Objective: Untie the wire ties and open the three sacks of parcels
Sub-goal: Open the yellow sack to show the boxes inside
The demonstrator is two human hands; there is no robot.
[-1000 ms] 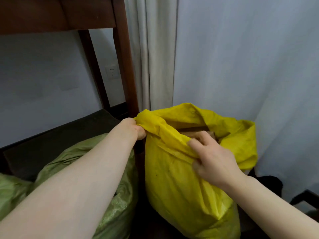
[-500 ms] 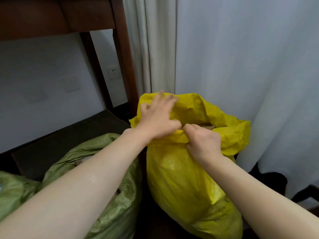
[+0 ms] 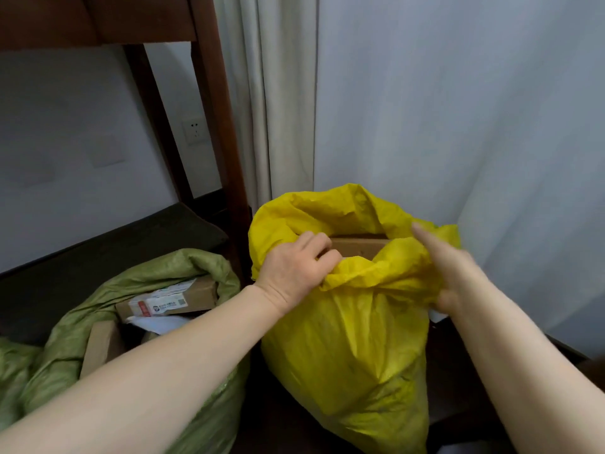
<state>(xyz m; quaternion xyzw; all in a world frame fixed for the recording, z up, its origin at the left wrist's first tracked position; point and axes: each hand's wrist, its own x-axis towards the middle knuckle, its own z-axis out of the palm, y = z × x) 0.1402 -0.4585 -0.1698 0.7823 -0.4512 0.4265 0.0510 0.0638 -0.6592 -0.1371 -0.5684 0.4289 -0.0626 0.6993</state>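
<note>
Head view. The yellow sack (image 3: pixel 347 339) stands upright on the dark floor, just in front of the pale curtain (image 3: pixel 278 93) and beside a wooden furniture leg (image 3: pixel 216 126). Its mouth is loose and gaping, and the top of a cardboard box (image 3: pixel 358 247) shows inside. No wire tie can be seen on it.

The left hand (image 3: pixel 291 270) grips the near left part of the rim, its fingers (image 3: pixel 322 249) curled over the edge and into the opening. The right hand (image 3: pixel 448 267) lies against the right part of the rim. It is blurred: one finger points forward, but whether the hand pinches the fabric cannot be told.

To the left, touching the yellow sack, a green sack (image 3: pixel 157 280) slumps with its mouth open and a labelled parcel (image 3: pixel 176 298) exposed. Part of another green sack (image 3: pixel 13 365) shows at the left edge; its mouth is out of view.

Step in hand, as judged: spreading the mouth of the yellow sack, the untying being done. The next move calls for both hands to draw the rim apart and fold it down outward, so that the opening holds its shape around the box and does not collapse back over it.
</note>
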